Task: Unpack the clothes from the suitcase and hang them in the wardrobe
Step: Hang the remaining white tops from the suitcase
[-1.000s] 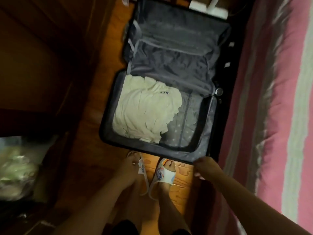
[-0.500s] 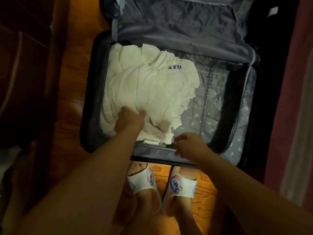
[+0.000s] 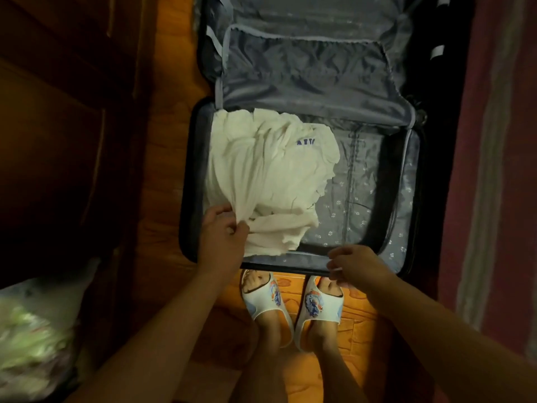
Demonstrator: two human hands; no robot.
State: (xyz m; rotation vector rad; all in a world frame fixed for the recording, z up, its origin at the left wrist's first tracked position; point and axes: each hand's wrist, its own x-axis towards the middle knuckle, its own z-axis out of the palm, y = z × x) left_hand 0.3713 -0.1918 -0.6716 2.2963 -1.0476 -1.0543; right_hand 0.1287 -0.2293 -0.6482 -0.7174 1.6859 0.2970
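Note:
An open black suitcase (image 3: 189, 181) with grey lining lies on the wooden floor in front of my feet. A crumpled cream-white garment (image 3: 270, 167) with small blue lettering fills the left half of its near compartment. My left hand (image 3: 222, 234) pinches a bunched fold of that garment at the suitcase's near left corner, and the cloth is drawn up toward the hand. My right hand (image 3: 353, 264) hovers with loosely curled fingers over the near rim, holding nothing. The right half of the compartment shows bare patterned lining.
Dark wooden furniture (image 3: 66, 126) stands along the left. A blurred pale bag or bundle (image 3: 32, 341) sits at the lower left. A pink striped bed cover (image 3: 499, 170) runs down the right. My feet in white slippers (image 3: 267, 298) stand just before the suitcase.
My left hand went from hanging at my side into the suitcase, took hold of the white garment and pulled a fold back toward the near left corner. My right hand moved to the rim.

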